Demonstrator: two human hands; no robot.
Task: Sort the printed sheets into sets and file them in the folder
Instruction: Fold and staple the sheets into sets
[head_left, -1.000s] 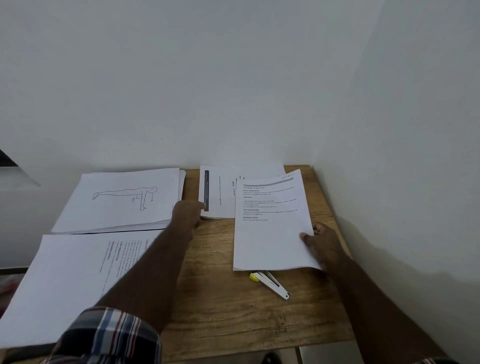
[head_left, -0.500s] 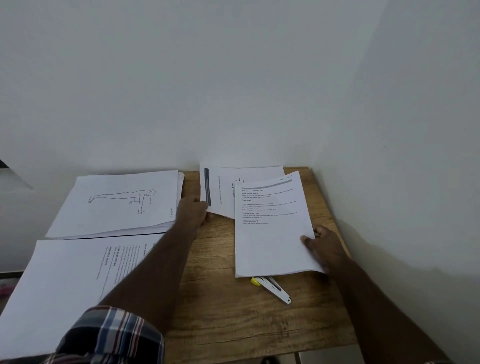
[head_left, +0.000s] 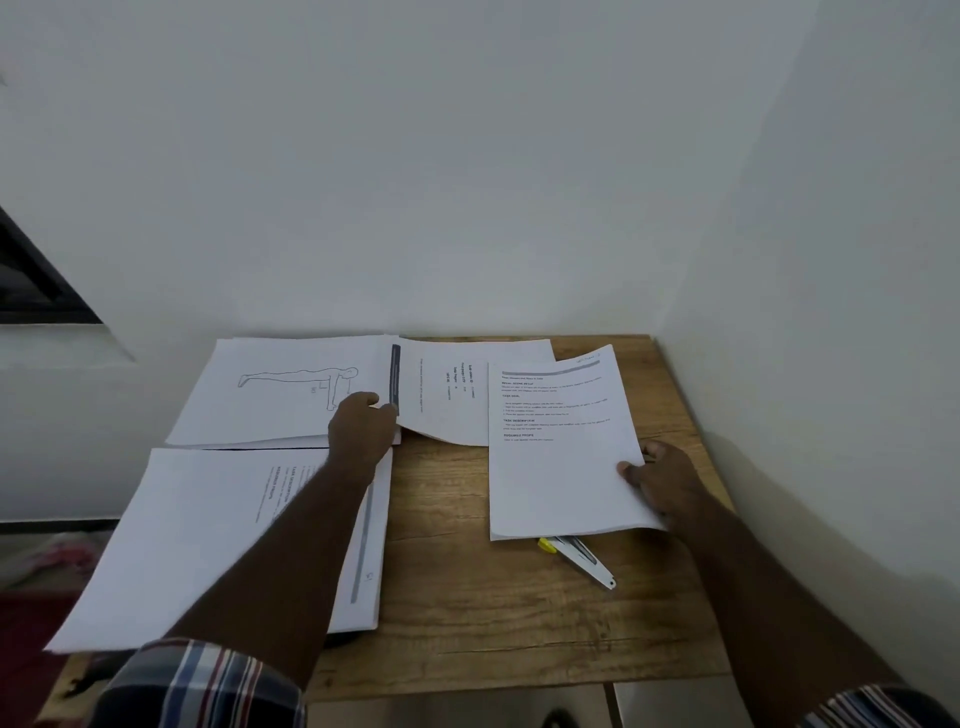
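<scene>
Four lots of printed sheets lie on a wooden table (head_left: 493, 597). At the back left is a stack topped by a line drawing of a figure (head_left: 280, 395). A text stack (head_left: 218, 540) lies at the near left, partly under my left forearm. My left hand (head_left: 361, 428) pinches the left edge of a sheet with a dark bar (head_left: 441, 400) at the back middle; that sheet's near edge curls up. My right hand (head_left: 662, 478) grips the right edge of a text stack (head_left: 561, 457) on the right. No folder can be made out.
A white and yellow stapler (head_left: 579, 558) pokes out from under the right stack's near edge. White walls close the table at the back and right. A dark window frame (head_left: 31, 280) shows at the far left. The left stacks overhang the table's left side.
My left hand has drawn the barred sheet leftward and lifted its edge, so it now overlaps the drawing stack. My right hand still holds the right stack in place.
</scene>
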